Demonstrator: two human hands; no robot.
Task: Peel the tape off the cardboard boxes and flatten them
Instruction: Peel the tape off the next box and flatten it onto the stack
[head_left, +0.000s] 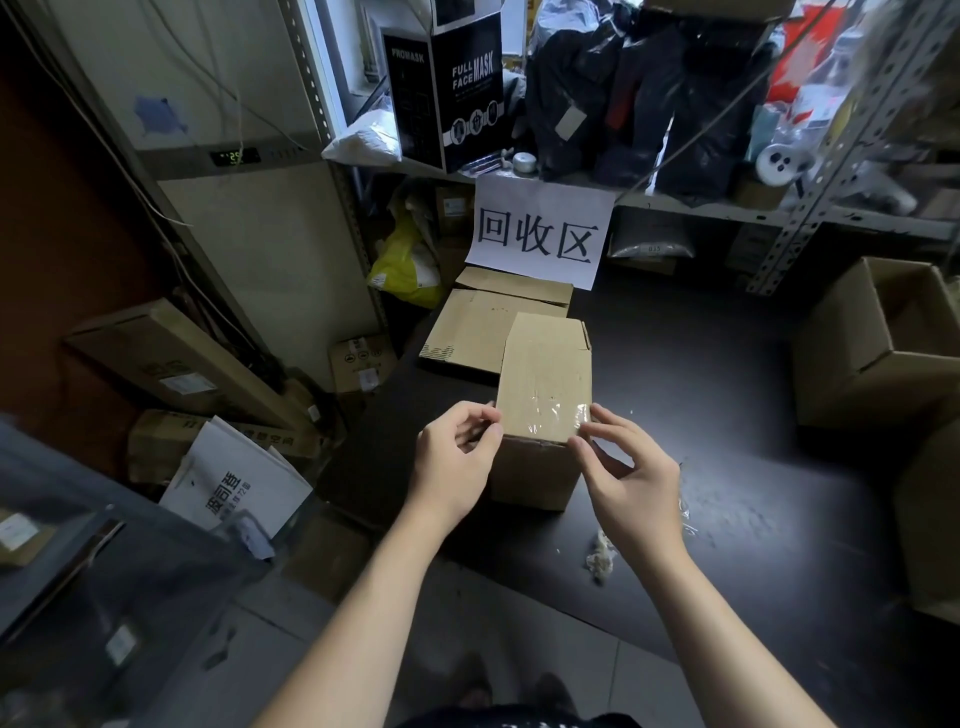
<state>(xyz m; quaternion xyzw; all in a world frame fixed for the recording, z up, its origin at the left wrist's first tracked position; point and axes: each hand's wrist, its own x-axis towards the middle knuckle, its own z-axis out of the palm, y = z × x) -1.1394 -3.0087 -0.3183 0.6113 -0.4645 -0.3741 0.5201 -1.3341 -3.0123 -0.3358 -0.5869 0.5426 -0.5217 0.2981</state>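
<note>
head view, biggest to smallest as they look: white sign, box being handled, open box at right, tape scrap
1. open box, partly cut off by the frame
2. handled box and white sign, too alike to rank
3. tape scrap

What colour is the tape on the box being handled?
Clear, glossy tape across the box top; head view.

A small cardboard box (537, 475) stands on the dark table (701, 374), with clear tape (545, 411) across the near edge of its top. The left hand (457, 462) grips the box's top left corner, and the right hand (634, 483) pinches the tape's right end. Flattened boxes (478, 327) lie just behind.
</note>
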